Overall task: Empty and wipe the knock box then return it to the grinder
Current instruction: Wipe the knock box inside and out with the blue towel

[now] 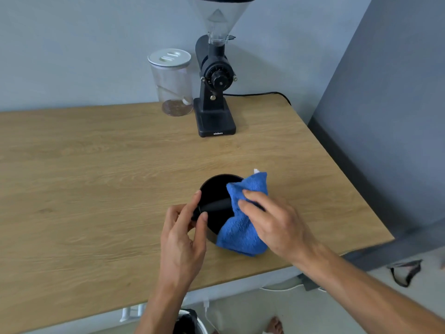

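we have the knock box (215, 189) standing upright on the tabletop (96, 165), close to its near edge and right under our hands. our left hand (183, 239) curls round the box's left wall, thumb and forefinger pinched at the left end of the knock bar (216, 205), which runs across the mouth from left to right, rising a little toward the right. our right hand (272, 225) lies flat, fingers spread, pressing the blue cloth (243, 227) onto the right rim; the cloth drapes partly into the box and partly down its near right side. the inside looks dark and we cannot tell if any grounds remain. the grinder (215, 92) stands well apart, straight ahead of the box toward the wall, with a clear jar (172, 83) just to its left. we judge the wiping is in hand, and the return is a push straight forward; the left hand already grips the box, so it is the better placed to carry it.
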